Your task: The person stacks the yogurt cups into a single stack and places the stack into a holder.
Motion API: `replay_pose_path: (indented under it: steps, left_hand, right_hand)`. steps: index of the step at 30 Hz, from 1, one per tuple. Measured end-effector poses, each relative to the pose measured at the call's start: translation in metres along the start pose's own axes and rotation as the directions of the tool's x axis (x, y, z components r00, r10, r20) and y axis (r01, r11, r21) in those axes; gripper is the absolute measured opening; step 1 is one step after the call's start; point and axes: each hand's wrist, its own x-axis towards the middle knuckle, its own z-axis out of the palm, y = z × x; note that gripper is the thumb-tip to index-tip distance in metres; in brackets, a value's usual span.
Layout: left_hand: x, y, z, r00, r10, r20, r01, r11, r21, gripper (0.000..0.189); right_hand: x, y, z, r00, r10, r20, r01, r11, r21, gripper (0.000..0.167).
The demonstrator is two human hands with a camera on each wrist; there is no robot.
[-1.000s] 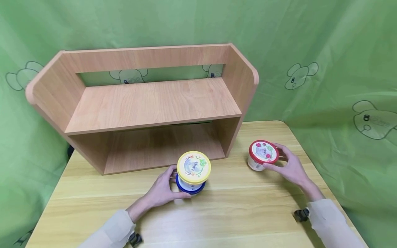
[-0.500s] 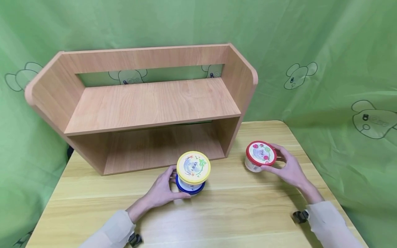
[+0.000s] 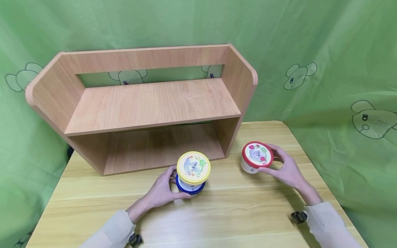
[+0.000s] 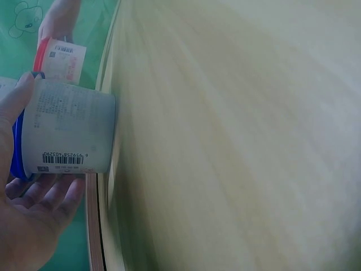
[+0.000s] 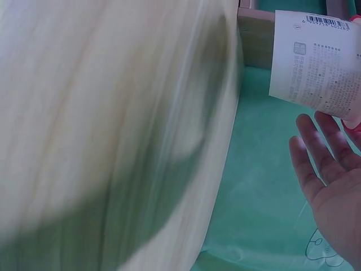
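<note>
Near the middle of the table, a tub with a blue lid point(image 4: 67, 127) stands upright, and my left hand point(image 3: 159, 189) grips its side, thumb in front and fingers behind. Stacked on it is a tub with a yellow lid point(image 3: 193, 167), which hides most of the blue lid in the head view. To the right, my right hand point(image 3: 286, 169) holds a tub with a red lid point(image 3: 257, 155) by thumb and fingers around the lid. In the right wrist view, this white tub point(image 5: 313, 62) hangs above the tabletop, slightly tilted.
A two-tier wooden shelf point(image 3: 155, 103) stands at the back left of the wooden table point(image 3: 235, 213). Its right side panel lies between the stacked tubs and the red-lidded one. A green curtain point(image 3: 310, 41) with printed bear faces surrounds the table.
My right hand has moved a little to the left, carrying the red-lidded tub toward the stack. The left hand and the two stacked tubs have stayed in place.
</note>
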Motion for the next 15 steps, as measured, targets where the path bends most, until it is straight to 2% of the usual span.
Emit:
replay_pose_path:
  steps: [15]
  left_hand:
    - [0.000, -0.001, 0.000, 1.000, 0.000, 0.003, 0.000, 1.000, -0.014, 0.101]
  right_hand:
    - [0.005, -0.020, 0.001, 0.998, -0.067, 0.001, 0.067, 0.998, 0.000, 0.093]
